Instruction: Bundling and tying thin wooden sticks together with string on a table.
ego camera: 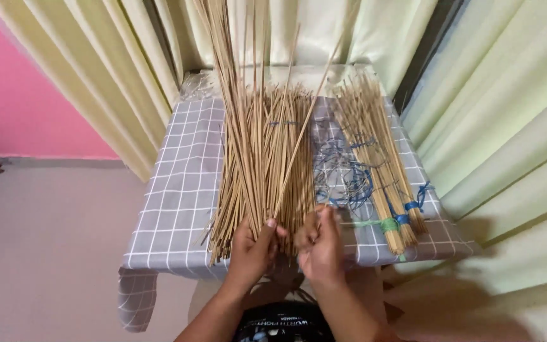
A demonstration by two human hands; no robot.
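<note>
My left hand [254, 250] grips the lower ends of a bunch of long thin tan sticks [242, 95] that rise upright and fan out toward the curtains. My right hand [320, 244] is closed beside it, its fingers on the ends of a few sticks, one of which [305, 120] leans to the right. Under both hands a loose pile of the same sticks [292, 183] lies on a small table covered with a grey checked cloth [182, 183]. Both hands are at the table's near edge.
On the table's right side lie tied bundles of sticks [381, 171] bound with blue and green string, next to a tangle of blue string [343, 174]. Pale yellow-green curtains [495, 126] surround the table. A pink wall [20, 82] and beige floor are at left.
</note>
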